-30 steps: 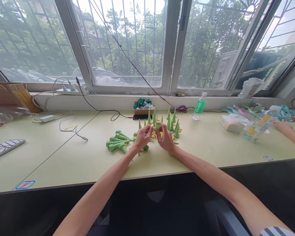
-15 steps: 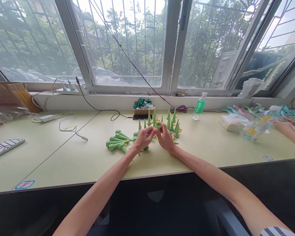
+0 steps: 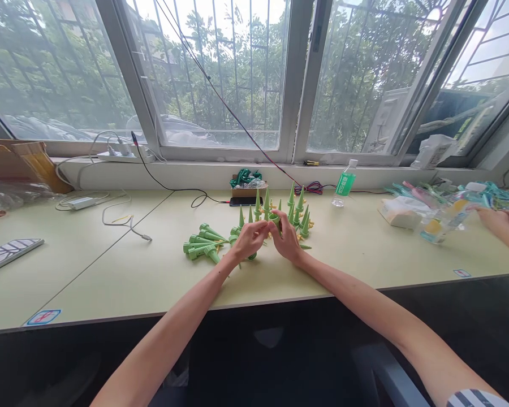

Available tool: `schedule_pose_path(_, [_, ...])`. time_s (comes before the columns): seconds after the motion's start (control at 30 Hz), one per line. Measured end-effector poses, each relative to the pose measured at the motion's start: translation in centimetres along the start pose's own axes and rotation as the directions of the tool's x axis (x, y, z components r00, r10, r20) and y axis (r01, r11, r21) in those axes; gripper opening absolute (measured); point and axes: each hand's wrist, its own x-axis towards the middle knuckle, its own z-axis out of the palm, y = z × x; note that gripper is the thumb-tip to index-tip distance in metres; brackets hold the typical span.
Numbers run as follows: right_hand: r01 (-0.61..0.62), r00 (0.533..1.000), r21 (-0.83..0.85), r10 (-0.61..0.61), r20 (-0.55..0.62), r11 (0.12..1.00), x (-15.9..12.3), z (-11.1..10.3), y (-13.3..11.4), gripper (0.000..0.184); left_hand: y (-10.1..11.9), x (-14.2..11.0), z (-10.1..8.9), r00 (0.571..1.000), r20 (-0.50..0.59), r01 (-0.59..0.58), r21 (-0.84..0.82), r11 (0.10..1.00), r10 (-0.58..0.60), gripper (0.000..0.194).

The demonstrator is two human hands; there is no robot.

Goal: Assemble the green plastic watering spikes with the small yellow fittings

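My right hand (image 3: 286,237) is wrapped round a green plastic spike (image 3: 274,217), whose round hollow end points up between thumb and fingers. Against its thumb, my left hand (image 3: 250,239) pinches something too small to make out. Behind the hands, several green cone-shaped spikes (image 3: 297,216) stand point up, with small yellow parts among them. Left of my left hand, more green spikes (image 3: 201,244) lie in a loose pile with capped ends toward the left. The fingers hide part of the spikes between and beneath them.
Behind the spikes are a black phone (image 3: 246,201) and a small box (image 3: 249,192) of green material. A labelled bottle (image 3: 344,183) stands to the right. Cables (image 3: 129,226) and another phone (image 3: 11,254) lie left. At far right, another person's hands (image 3: 498,220) are near plastic packaging.
My hands stay almost in place, with a slight shift of the fingers at the spike. At far right, the other person's hands have moved a little.
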Motion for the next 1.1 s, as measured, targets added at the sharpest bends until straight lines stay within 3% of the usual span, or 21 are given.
schedule_pose_path(0.47, [-0.058,0.997,0.064,0.055,0.046,0.996,0.0,0.02,0.26,0.04,-0.75,0.26,-0.08,0.99,-0.141,0.013,0.116,0.993,0.004,0.032])
schedule_pose_path(0.57, [-0.067,0.995,0.104,0.06,0.075,0.992,-0.01,0.1,0.46,0.043,-0.59,0.25,-0.12,0.991,-0.134,0.004,0.07,0.998,0.005,0.014])
schedule_pose_path(0.73, [-0.061,0.993,0.144,0.046,0.109,0.988,-0.01,0.12,0.51,0.045,-0.33,0.18,-0.1,0.992,-0.12,-0.022,0.053,0.998,0.029,0.028])
schedule_pose_path(0.93, [-0.045,0.989,0.178,0.019,0.145,0.983,-0.01,-0.14,0.11,0.044,-0.31,0.16,-0.14,0.988,-0.093,-0.114,0.103,0.988,0.124,0.024])
schedule_pose_path(1.1, [-0.029,0.99,0.166,0.005,0.144,0.986,0.03,-0.35,-0.11,0.043,-0.16,0.15,-0.19,0.991,-0.078,-0.096,0.108,0.99,0.105,0.022])
